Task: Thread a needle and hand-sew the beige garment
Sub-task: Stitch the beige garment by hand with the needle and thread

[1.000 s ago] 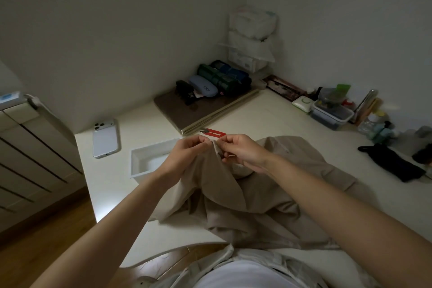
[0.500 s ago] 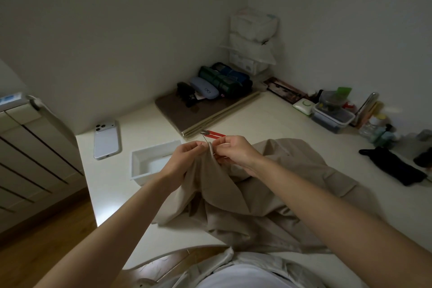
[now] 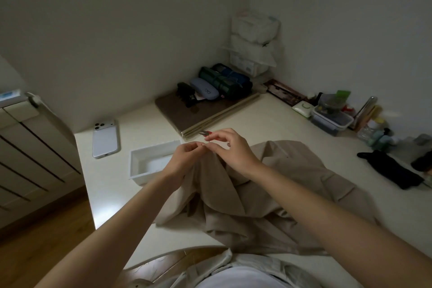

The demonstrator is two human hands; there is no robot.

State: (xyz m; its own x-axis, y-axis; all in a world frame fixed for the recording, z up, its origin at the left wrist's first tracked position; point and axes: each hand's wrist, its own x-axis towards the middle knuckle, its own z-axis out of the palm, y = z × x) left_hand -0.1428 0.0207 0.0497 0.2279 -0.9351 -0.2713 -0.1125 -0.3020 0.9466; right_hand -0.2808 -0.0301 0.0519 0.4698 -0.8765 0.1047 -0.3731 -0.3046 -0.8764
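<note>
Garment [image 3: 280, 184] lies bunched on the table [image 3: 257, 119], near edge, with one fold lifted to a peak. Left hand [image 3: 184, 161] pinches the peak, fingers curled on the cloth. Right hand [image 3: 233, 149], touching the left at the fingertips, pinches a thin needle [image 3: 208, 139] just above the fold; it is barely resolved and no thread is discernible. Tray [image 3: 140, 154] sits just left of the hands, red snips [image 3: 207, 133] just behind, and a phone [image 3: 105, 139] lies farther left.

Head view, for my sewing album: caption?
Left hand pinches up a fold of the beige garment; right hand pinches the needle.
</note>
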